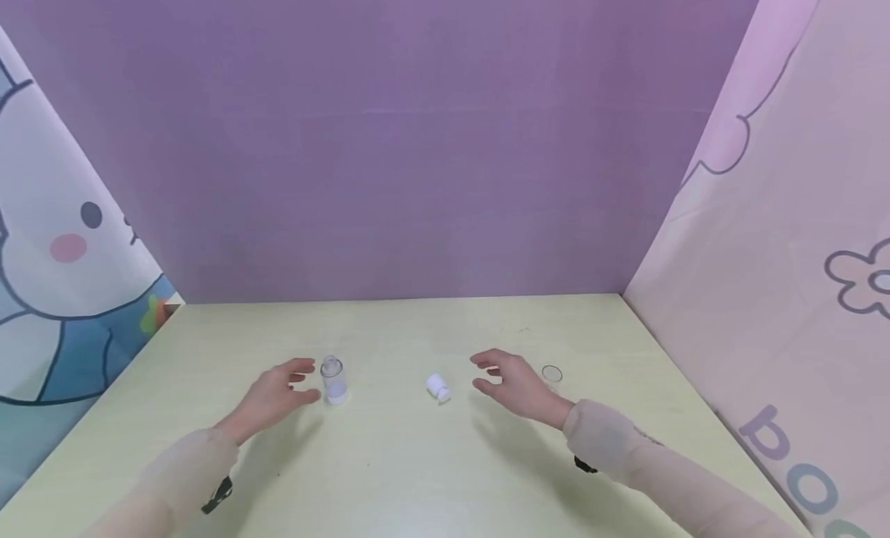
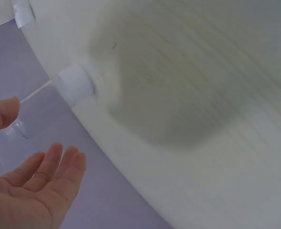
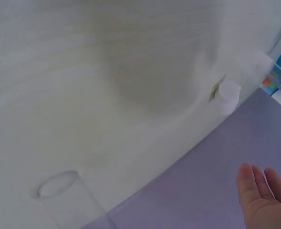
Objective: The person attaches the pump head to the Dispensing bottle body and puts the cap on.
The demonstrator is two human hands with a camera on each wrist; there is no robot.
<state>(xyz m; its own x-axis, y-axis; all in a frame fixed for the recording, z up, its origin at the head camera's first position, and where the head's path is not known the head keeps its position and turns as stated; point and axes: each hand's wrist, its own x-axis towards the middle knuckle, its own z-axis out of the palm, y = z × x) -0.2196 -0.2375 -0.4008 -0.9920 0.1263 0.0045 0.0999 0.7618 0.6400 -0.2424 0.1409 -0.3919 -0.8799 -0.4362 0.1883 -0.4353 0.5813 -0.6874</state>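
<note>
My left hand (image 1: pixel 274 399) hovers over the left of the table, thumb and fingers spread beside a clear bottle (image 1: pixel 334 379) with a white bottom. That bottle stands upright; in the left wrist view its white end (image 2: pixel 76 83) meets the tabletop. Whether the fingers touch it I cannot tell. A small white piece (image 1: pixel 438 387), perhaps a cap or pump head, sits mid-table between the hands. To its right is my right hand (image 1: pixel 521 387), holding nothing, fingers loosely bent. Just beyond that wrist stands a clear cylinder (image 3: pixel 69 200) with an open-looking round rim.
A pale wood-grain table (image 1: pixel 410 476) carries these things. Behind it rises a purple backdrop (image 1: pixel 417 151). Printed cloth panels flank it, one with a cartoon figure (image 1: pixel 62 213) on the left, one with a flower and letters (image 1: pixel 765 291) on the right.
</note>
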